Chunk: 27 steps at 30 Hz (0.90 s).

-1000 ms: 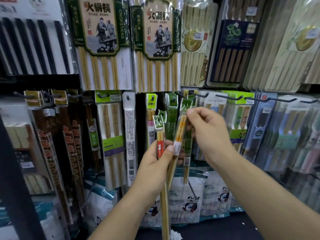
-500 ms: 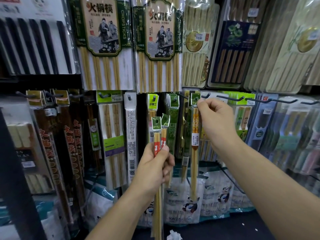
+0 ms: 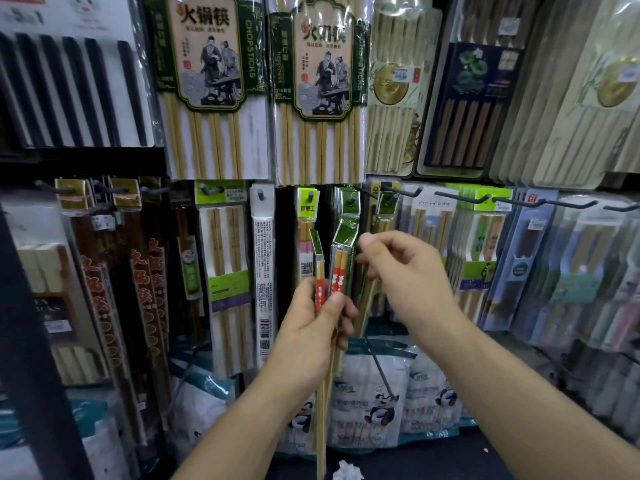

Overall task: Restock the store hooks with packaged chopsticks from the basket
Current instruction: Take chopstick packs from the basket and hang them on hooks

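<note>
My left hand is shut on a few slim chopstick packs with red labels and green header cards, held upright in front of the middle hooks. My right hand hovers just right of their headers, thumb and fingers curled apart with nothing in them. Above it, a chopstick pack with a green header hangs on a black hook. More green-header packs hang on the neighbouring hook. The basket is out of view.
Large chopstick sets hang on the upper row. Long black hooks stick out at the right. Bags with a panda print stand below. A dark post runs down the left. Crumpled white paper lies at the bottom.
My right hand lifted one pack up to the hook, left it hanging there, and came back down empty beside the packs in my left hand.
</note>
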Motion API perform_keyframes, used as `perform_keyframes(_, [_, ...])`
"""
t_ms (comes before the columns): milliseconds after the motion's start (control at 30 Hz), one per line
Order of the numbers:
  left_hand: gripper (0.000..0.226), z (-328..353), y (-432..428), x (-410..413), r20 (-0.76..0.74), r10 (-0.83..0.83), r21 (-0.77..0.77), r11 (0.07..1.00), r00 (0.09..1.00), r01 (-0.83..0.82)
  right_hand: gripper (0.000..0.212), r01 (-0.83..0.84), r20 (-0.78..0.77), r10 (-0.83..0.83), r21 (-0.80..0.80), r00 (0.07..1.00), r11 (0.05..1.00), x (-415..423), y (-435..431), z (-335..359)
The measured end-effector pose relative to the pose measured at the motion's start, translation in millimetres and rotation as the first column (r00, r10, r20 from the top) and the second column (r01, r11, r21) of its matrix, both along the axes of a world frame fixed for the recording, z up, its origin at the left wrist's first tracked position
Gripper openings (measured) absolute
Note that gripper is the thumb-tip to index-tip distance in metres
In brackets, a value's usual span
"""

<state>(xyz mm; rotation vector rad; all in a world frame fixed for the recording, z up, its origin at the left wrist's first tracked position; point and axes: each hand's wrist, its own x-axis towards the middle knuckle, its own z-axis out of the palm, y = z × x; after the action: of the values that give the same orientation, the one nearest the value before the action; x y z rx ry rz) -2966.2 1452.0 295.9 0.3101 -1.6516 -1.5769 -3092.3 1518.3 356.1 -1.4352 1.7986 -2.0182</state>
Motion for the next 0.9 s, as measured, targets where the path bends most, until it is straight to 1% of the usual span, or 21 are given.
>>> perform_keyframes(33, [0.01,-0.2,1.1,-0.6,-0.003,-0.016,0.001,1.0,1.0,0.016,0.014,-0.029,-0.023,0.029,0.008,0.999,1.0,4.3,0.2,-1.2])
perform_keyframes(100, [0.01,-0.9,2.2,-1.5,-0.006,-0.04,0.007,0.999,0.999,0.04,0.016,-0.037,-0.038,0.037,0.001,0.999,0.999,8.8,-0.5,-1.8])
perform_keyframes(133, [0.01,-1.1,2.4,-1.5,-0.005,-0.043,0.008,0.999,0.999,0.043,0.018,-0.032,-0.019,0.032,-0.004,0.999,0.999,9.3,-1.4,-1.1])
perform_keyframes(200, [0.013,-1.7,1.9,-0.7,0.002,-0.033,-0.001,0.999,0.999,0.033,0.021,-0.038,0.067,0.04,-0.025,0.997,0.999,8.4,-2.7,2.7])
perform_keyframes(267, [0.02,-3.1,-0.1,-0.5,0.031,0.022,-0.043,0.999,0.999,-0.021,0.022,-0.015,0.134,0.023,-0.063,0.991,0.998,4.2,-3.1,9.8])
perform_keyframes(333, [0.025,-4.6,-2.7,-0.6,0.058,0.084,-0.067,0.995,0.995,-0.08,0.023,0.039,0.148,-0.025,-0.095,0.989,0.995,-3.2,-2.2,18.7])
perform_keyframes(400, [0.028,-4.1,-4.9,-0.7,0.065,0.085,-0.025,0.996,0.994,-0.084,0.022,0.073,0.149,-0.058,-0.098,0.987,0.993,-10.5,-2.2,26.2])
perform_keyframes(467, [0.031,-1.4,-5.0,0.7,0.056,0.016,0.031,0.999,0.998,-0.018,0.023,0.089,0.16,-0.072,-0.104,0.985,0.991,-16.0,-3.9,31.3])
perform_keyframes(533, [0.028,0.4,-4.5,2.1,0.04,-0.045,0.081,0.996,0.998,0.041,0.025,0.107,0.166,-0.088,-0.109,0.982,0.988,-20.0,-6.6,34.4])
perform_keyframes(567, [0.023,0.9,-4.2,2.5,0.036,-0.058,0.108,0.993,0.998,0.054,0.026,0.116,0.167,-0.098,-0.104,0.981,0.988,-21.6,-7.7,35.2])
perform_keyframes(633, [0.014,1.2,-4.2,3.0,0.031,-0.068,0.164,0.985,0.997,0.062,0.027,0.129,0.169,-0.112,-0.087,0.979,0.988,-25.1,-9.0,35.7])
perform_keyframes(700, [0.014,0.6,-5.2,3.0,0.027,-0.056,0.192,0.98,0.998,0.05,0.028,0.14,0.165,-0.127,-0.068,0.978,0.988,-28.3,-10.0,34.9])
perform_keyframes(800, [0.014,0.9,-5.9,3.1,0.03,-0.029,0.168,0.985,0.999,0.023,0.026,0.163,0.14,-0.153,-0.061,0.978,0.985,-30.7,-11.6,34.1])
perform_keyframes(900, [0.015,0.7,-4.4,3.2,0.001,-0.018,0.141,0.99,1.0,0.018,0.025,0.187,0.111,-0.179,-0.067,0.978,0.98,-32.5,-12.5,34.0])
